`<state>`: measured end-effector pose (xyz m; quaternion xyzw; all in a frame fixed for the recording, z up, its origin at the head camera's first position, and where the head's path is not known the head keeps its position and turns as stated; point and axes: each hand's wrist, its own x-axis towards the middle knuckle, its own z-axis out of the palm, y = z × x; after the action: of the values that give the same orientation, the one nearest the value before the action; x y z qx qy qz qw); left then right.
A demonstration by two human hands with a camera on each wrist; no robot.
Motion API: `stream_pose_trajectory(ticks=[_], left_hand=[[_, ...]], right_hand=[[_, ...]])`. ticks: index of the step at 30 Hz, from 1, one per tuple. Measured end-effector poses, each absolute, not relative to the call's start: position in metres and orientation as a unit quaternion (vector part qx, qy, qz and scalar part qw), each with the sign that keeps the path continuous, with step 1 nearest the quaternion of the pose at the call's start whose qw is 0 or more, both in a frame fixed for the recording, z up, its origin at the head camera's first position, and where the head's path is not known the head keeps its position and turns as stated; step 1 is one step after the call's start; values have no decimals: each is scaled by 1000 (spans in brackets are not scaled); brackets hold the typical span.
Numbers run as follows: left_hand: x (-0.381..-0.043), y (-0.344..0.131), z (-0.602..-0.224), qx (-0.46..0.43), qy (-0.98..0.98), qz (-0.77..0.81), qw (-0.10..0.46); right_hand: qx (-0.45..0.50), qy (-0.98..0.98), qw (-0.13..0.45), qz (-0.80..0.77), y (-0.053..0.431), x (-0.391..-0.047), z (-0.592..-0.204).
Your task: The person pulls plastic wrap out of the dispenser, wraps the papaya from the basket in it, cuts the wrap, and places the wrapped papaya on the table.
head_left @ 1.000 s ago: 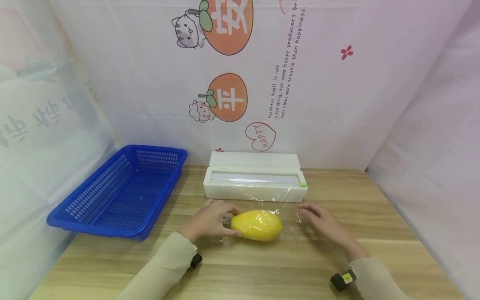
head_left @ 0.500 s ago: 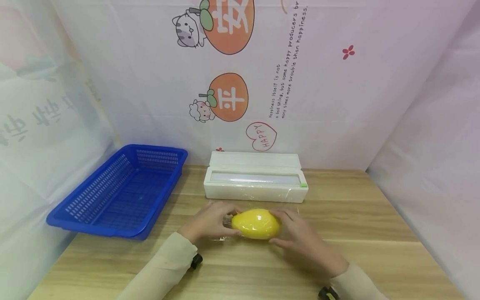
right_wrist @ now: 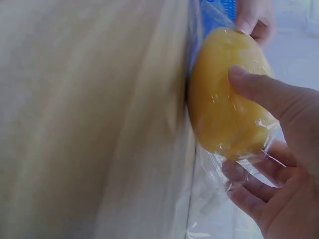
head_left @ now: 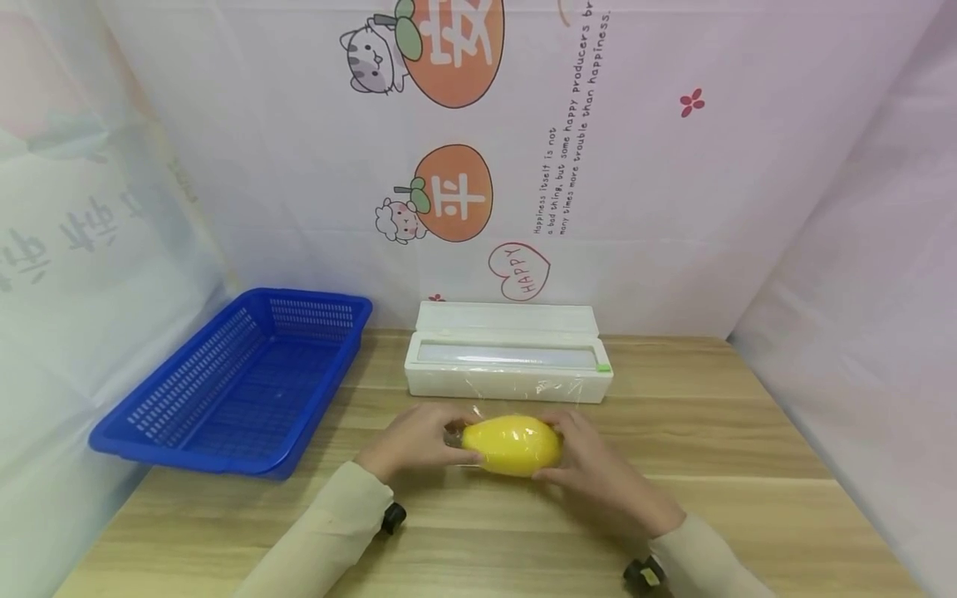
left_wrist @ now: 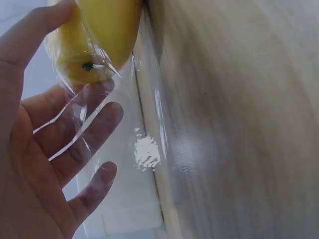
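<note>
A smooth yellow papaya-like fruit [head_left: 512, 446] lies sideways in the head view, covered in clear cling film [left_wrist: 82, 112]. Its narrow end carries a small dark green spot, seen in the left wrist view. My left hand [head_left: 417, 440] grips that narrow end, thumb on one side and fingertips on the other. At the broad end my right hand [head_left: 598, 465] holds the fruit, the thumb lying along its surface in the right wrist view. Loose film hangs over the fingers of both hands.
Behind the fruit stands a white cling film box [head_left: 508, 384] with its lid raised, a roll inside and a green tab at the right. A blue perforated basket [head_left: 308, 415] sits at the left on the wooden table [head_left: 718, 465]. Printed cloth [head_left: 658, 216] walls the back and sides.
My right hand has come in from the right, leaving the film's edge, and now holds the fruit's broad end. The left hand stays at the narrow end.
</note>
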<state>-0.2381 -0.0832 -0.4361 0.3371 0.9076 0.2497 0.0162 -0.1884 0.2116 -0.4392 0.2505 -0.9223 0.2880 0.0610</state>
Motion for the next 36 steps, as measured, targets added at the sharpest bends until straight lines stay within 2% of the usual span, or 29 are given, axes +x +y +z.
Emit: stream_pose_trajectory(ticks=[6, 15, 22, 31, 36], left_hand=[[-244, -86, -442, 312, 907, 281, 37], [-248, -86, -443, 288, 899, 323, 72], [-258, -88, -447, 258, 884, 371, 118], [-277, -89, -446, 256, 869, 386, 175], [-282, -88, -446, 235, 868, 397, 185]], right_hand=[[239, -905, 1, 353, 220, -198, -440], [258, -888, -54, 377, 230, -210, -438], [241, -877, -114, 400, 235, -224, -437], [246, -871, -147, 398, 239, -243, -435], [232, -859, -189, 415, 239, -256, -435]])
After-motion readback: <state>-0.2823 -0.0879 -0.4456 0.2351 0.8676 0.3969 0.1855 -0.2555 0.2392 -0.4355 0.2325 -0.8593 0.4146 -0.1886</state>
